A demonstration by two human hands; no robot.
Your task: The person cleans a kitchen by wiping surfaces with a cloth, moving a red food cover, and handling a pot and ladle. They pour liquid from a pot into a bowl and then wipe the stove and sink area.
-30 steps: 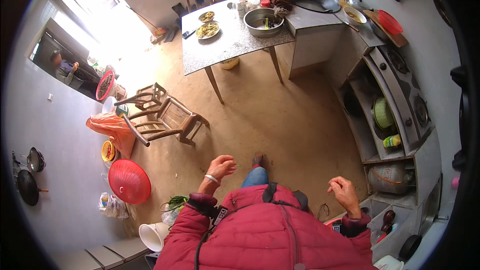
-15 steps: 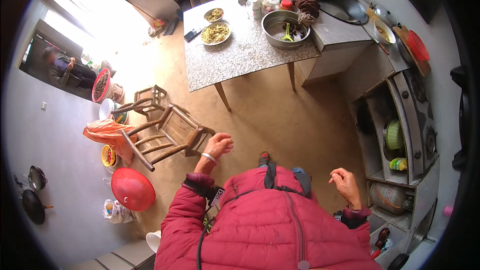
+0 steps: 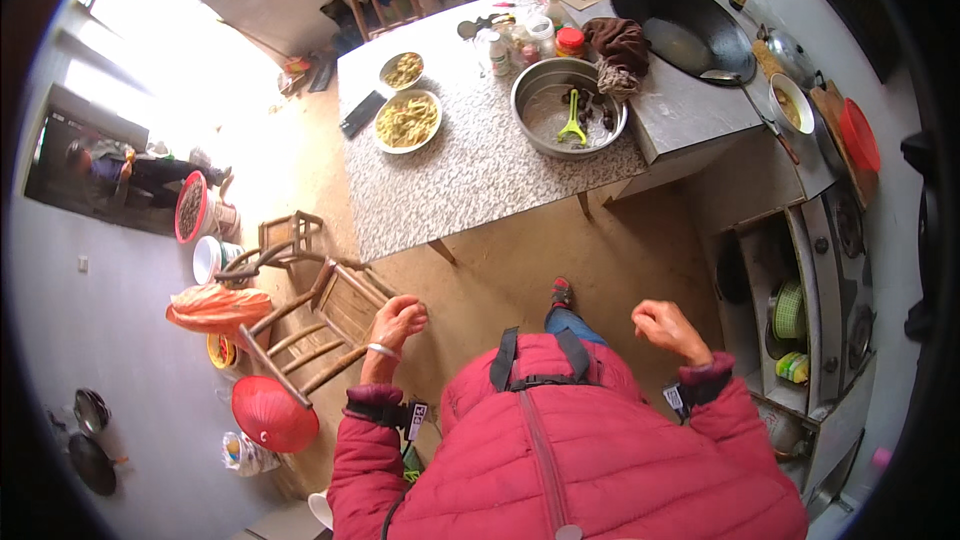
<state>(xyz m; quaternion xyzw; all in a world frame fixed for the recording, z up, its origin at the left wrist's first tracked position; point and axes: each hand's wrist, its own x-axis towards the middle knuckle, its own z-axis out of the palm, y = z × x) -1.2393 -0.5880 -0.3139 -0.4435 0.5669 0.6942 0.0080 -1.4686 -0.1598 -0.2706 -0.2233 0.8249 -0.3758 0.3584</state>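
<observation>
Filling the far middle is the speckled worktop point(image 3: 470, 175), easily the biggest thing here. Over on the right there's a grey shelf unit point(image 3: 838, 420), then on the left the wooden chair point(image 3: 347, 312), which sits near side of the worktop and is the closest furniture to a hand. The black wok point(image 3: 682, 28) is far right, a ladle point(image 3: 722, 75) in it with the handle out over the edge, so it's easy to grab I guess. The metal basin point(image 3: 540, 123) sits by the worktop's right corner, and the dish point(image 3: 405, 149) of yellowish food is further left, probably so they don't crowd each other.

Hands: left hand point(image 3: 400, 318) is just beside the chair (touching? can't tell), right hand point(image 3: 668, 328) is out over the floor. Both look empty, fingers loosely curled, but I can't tell whether either grip is apart or together. Arms out like that looks like balance to me. Smallest: green utensil point(image 3: 571, 128) lying in the basin.
</observation>
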